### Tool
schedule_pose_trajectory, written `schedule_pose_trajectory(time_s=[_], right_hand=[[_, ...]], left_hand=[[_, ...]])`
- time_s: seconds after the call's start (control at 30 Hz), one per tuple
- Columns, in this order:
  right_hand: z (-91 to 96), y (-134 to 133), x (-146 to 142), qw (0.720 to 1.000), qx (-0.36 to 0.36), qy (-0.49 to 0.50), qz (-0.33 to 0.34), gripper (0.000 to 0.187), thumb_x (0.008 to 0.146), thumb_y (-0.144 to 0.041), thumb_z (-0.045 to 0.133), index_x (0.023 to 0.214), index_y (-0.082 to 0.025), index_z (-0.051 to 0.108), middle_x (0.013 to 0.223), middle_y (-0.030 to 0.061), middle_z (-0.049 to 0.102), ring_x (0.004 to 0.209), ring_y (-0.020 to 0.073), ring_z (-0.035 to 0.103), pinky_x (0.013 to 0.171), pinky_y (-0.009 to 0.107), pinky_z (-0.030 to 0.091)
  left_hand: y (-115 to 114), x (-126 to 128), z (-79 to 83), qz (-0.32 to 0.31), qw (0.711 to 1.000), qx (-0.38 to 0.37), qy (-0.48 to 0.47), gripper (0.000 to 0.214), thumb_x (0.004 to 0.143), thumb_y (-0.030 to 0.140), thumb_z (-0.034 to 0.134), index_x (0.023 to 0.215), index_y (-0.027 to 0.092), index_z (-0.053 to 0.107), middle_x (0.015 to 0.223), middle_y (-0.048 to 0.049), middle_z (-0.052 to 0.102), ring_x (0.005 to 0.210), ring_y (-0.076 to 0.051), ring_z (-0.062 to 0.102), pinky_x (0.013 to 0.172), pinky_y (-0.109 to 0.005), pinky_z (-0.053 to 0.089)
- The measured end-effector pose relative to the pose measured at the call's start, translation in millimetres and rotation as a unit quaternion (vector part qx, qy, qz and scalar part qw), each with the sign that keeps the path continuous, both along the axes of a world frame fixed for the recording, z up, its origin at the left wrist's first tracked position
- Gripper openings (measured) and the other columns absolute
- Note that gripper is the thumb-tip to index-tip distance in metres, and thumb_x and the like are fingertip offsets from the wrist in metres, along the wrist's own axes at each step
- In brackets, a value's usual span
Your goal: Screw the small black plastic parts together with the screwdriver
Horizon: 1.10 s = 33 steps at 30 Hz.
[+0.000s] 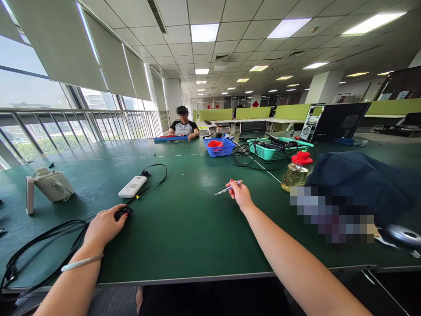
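Note:
My left hand (104, 227) rests on the green table (184, 228) with its fingers closed on a small black plug (123, 212) at the end of a black cable (39, 243). A white power strip (132, 186) lies just beyond it, trailing its own black cord (158, 175). My right hand (241, 193) is raised a little over the table and pinches a thin screwdriver (226, 189) with a clear handle, its metal tip pointing left.
A white bag-like object (52, 185) sits at the left. A bottle of yellow liquid with a red cap (296, 172) and dark blue cloth (358, 184) lie right. Blue basket (219, 147), teal basket (272, 149) and a laptop (338, 120) stand farther back. A person (183, 127) sits at the far end.

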State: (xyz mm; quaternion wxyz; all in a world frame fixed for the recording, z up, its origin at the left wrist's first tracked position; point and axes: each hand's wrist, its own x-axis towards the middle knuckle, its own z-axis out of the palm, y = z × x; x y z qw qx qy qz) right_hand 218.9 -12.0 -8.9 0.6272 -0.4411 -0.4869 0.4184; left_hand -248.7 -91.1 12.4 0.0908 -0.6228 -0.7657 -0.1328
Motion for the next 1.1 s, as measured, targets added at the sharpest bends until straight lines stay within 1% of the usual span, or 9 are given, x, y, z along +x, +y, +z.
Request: schedule_pose_trajectory(time_s=[0.23,0.37,0.5,0.63,0.77,0.87,0.93,1.03,1.1], right_hand=[[0.2,-0.4,0.1,1.000,-0.003,0.002,-0.001,0.053,0.069,-0.071,0.067,0.065,-0.018,0.067,0.050,-0.0022,0.050,0.042,0.0091,0.042,0.040,0.025,0.035],[0.9,-1.5,-0.1,1.000,-0.004,0.005,-0.001,0.053,0.068,-0.071,0.068,0.065,-0.018,0.067,0.050,-0.0020,0.051,0.042,0.0091,0.043,0.040,0.024,0.035],[2.1,-2.8,-0.6,1.000,-0.008,0.007,0.000,0.052,0.068,-0.069,0.068,0.066,-0.018,0.067,0.050,-0.0027,0.050,0.041,0.0088,0.042,0.040,0.024,0.034],[1.1,-3.5,-2.5,1.000,-0.013,0.021,0.012,0.051,0.067,-0.068,0.069,0.067,-0.017,0.066,0.050,-0.0030,0.051,0.041,0.0085,0.043,0.041,0.024,0.035],[-5.0,-4.4,-8.7,0.994,-0.028,0.082,0.065,0.050,0.066,-0.067,0.072,0.070,-0.017,0.066,0.049,-0.0027,0.053,0.041,0.0090,0.044,0.042,0.025,0.037],[-10.4,-4.6,-15.9,0.988,-0.047,0.106,0.104,0.050,0.066,-0.066,0.073,0.068,-0.016,0.064,0.048,-0.0027,0.052,0.040,0.0084,0.043,0.043,0.025,0.037],[-12.2,-2.7,-20.4,0.987,-0.059,0.106,0.104,0.048,0.064,-0.063,0.077,0.062,-0.017,0.060,0.044,-0.0050,0.047,0.038,0.0067,0.039,0.042,0.023,0.036],[-10.7,5.0,-23.3,0.987,-0.099,0.083,0.094,0.050,0.064,-0.058,0.079,0.053,-0.019,0.051,0.036,-0.0094,0.034,0.036,0.0047,0.029,0.041,0.022,0.035],[-7.7,12.4,-21.0,0.980,-0.148,0.066,0.112,0.051,0.070,-0.058,0.075,0.050,-0.020,0.048,0.033,-0.0104,0.028,0.034,0.0049,0.026,0.040,0.022,0.035]], left_hand=[[2.6,-4.9,-3.9,0.019,0.999,-0.031,0.000,0.051,0.083,0.044,0.047,0.126,0.025,0.068,0.102,-0.0187,0.074,0.098,-0.038,0.068,0.078,-0.044,0.053],[1.6,-4.7,-3.8,0.018,1.000,-0.024,0.005,0.052,0.082,0.047,0.049,0.124,0.022,0.069,0.108,-0.0184,0.073,0.107,-0.039,0.065,0.085,-0.046,0.052],[-2.9,-0.1,1.8,-0.016,1.000,-0.001,0.000,0.048,0.083,0.044,0.050,0.118,0.020,0.072,0.112,-0.0159,0.073,0.110,-0.040,0.063,0.089,-0.048,0.051],[-6.0,15.8,8.8,-0.080,0.995,0.058,0.007,0.049,0.085,0.045,0.048,0.118,0.015,0.070,0.114,-0.0157,0.072,0.113,-0.039,0.061,0.096,-0.050,0.048],[-3.0,55.5,18.6,-0.178,0.982,0.061,0.009,0.046,0.086,0.048,0.052,0.118,0.019,0.069,0.117,-0.0124,0.071,0.115,-0.036,0.059,0.100,-0.049,0.045],[6.9,101.1,28.6,-0.285,0.958,0.024,0.000,0.038,0.087,0.046,0.057,0.116,0.025,0.069,0.114,-0.0072,0.073,0.114,-0.031,0.060,0.101,-0.045,0.044],[19.2,135.0,33.5,-0.336,0.942,-0.004,-0.003,0.036,0.086,0.042,0.061,0.117,0.027,0.068,0.114,-0.0056,0.073,0.113,-0.029,0.060,0.101,-0.044,0.044],[45.8,184.7,33.8,-0.374,0.926,-0.041,-0.010,0.032,0.085,0.033,0.064,0.116,0.028,0.069,0.114,-0.0051,0.073,0.113,-0.028,0.060,0.101,-0.043,0.043],[65.4,213.8,29.2,-0.378,0.924,-0.062,-0.009,0.030,0.085,0.029,0.064,0.114,0.026,0.070,0.114,-0.0061,0.073,0.111,-0.028,0.061,0.099,-0.043,0.045]])
